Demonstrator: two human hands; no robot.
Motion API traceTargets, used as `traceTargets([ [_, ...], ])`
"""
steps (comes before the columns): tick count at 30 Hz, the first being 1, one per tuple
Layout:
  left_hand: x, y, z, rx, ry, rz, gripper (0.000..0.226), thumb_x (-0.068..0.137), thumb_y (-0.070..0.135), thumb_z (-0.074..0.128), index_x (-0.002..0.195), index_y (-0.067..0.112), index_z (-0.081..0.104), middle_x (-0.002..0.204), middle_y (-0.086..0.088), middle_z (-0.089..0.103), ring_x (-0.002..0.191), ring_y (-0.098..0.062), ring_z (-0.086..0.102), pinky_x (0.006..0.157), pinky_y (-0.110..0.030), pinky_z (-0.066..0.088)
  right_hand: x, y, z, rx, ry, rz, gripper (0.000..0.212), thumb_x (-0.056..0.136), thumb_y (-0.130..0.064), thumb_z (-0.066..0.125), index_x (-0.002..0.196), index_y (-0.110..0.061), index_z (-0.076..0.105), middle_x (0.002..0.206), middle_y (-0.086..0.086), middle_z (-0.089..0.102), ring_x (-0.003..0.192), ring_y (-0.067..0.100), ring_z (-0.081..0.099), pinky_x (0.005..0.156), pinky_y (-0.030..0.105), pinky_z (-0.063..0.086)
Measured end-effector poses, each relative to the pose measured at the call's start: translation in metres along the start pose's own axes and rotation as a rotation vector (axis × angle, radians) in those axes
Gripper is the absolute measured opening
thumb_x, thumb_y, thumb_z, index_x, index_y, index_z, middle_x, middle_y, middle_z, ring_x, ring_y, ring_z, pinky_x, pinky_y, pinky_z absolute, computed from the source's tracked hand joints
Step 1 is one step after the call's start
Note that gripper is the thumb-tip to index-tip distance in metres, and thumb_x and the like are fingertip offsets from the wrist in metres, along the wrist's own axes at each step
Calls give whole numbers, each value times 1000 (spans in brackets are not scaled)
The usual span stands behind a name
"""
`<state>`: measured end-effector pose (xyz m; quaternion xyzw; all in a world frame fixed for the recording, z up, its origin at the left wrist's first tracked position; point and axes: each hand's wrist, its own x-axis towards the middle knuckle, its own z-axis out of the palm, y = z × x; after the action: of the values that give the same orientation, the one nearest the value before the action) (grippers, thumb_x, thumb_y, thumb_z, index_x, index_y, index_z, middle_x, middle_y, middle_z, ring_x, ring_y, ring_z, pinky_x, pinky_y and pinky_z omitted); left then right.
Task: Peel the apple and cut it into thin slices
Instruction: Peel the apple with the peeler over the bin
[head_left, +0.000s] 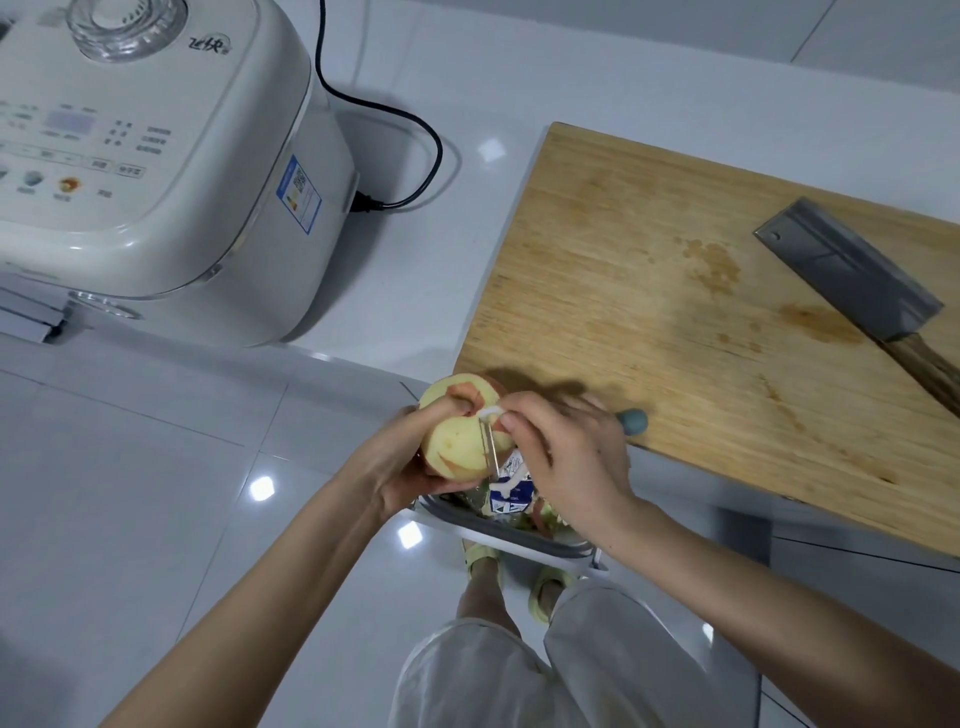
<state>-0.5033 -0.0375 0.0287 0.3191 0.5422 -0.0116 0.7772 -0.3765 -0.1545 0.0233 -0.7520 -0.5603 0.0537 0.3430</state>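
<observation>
My left hand grips a mostly peeled apple, pale yellow flesh with a few strips of red skin left near its top and bottom. My right hand is closed on a white peeler whose blade lies against the apple's right side; its blue-grey handle end pokes out past my fingers. Both hands hover over a small bin, off the counter's front edge. A wooden cutting board lies on the counter, with a cleaver resting at its right side.
A white rice cooker stands at the left of the counter, its black cord looping toward the board. The bin holds peel scraps and a blue-and-white carton. My legs and sandalled feet are on the tiled floor below.
</observation>
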Motion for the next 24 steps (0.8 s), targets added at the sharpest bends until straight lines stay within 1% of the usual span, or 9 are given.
traceTargets([
  [2,0,-1,-3,23,1,6,65,64,29,75,123,12,54,117,-18,62,94,-28,65,61,-37,55,6,3,1,-45,1,-128,17,90,-21,55,84,-18,70,60,-8,65,56,19,55,61,31,38],
  [3,0,-1,-4,30,-7,6,67,63,29,74,125,13,53,117,-18,62,94,-28,65,61,-38,54,9,4,0,-46,6,-161,16,90,-20,56,83,-17,70,59,-8,64,55,18,55,60,31,36],
  [5,-2,0,-7,48,-66,-1,57,63,28,70,117,14,58,105,-14,66,88,-25,66,63,-38,54,10,8,-3,-29,19,-198,17,89,-20,56,82,-17,71,58,-8,63,55,17,54,59,31,35],
  [7,-6,2,-10,77,-142,-27,46,62,29,67,107,16,62,92,-11,68,80,-24,67,66,-37,52,11,14,-6,14,24,-190,19,90,-21,55,84,-15,72,63,-8,67,58,15,58,59,32,38],
  [8,-7,2,-13,91,-165,-43,47,61,31,68,105,16,62,90,-11,69,78,-24,67,67,-36,51,11,16,-7,35,25,-185,19,90,-22,55,86,-14,72,67,-8,69,60,15,61,59,32,39],
  [13,-11,1,-18,123,-214,-106,61,50,36,74,107,17,64,93,-14,71,82,-30,69,65,-43,57,4,16,-4,118,23,-176,20,89,-21,54,89,-10,72,75,-6,72,69,11,61,62,33,42],
  [16,-12,-1,-22,113,-218,-134,67,46,37,75,108,15,63,93,-16,70,82,-32,68,65,-46,58,-2,22,-2,145,22,-131,23,91,-23,52,90,-10,71,72,-5,71,65,15,63,63,36,43],
  [20,-12,-3,-25,95,-226,-158,65,46,35,74,107,14,63,92,-17,69,79,-34,68,68,-51,56,-4,24,3,178,0,-86,30,94,-29,48,91,-11,71,69,-3,70,63,17,63,64,37,45],
  [24,-14,-4,-30,49,-256,-141,58,44,30,73,100,15,67,88,-17,70,75,-35,69,59,-52,57,-16,37,7,116,-68,-68,19,89,-22,50,90,-17,68,65,-5,68,62,15,61,65,34,39],
])
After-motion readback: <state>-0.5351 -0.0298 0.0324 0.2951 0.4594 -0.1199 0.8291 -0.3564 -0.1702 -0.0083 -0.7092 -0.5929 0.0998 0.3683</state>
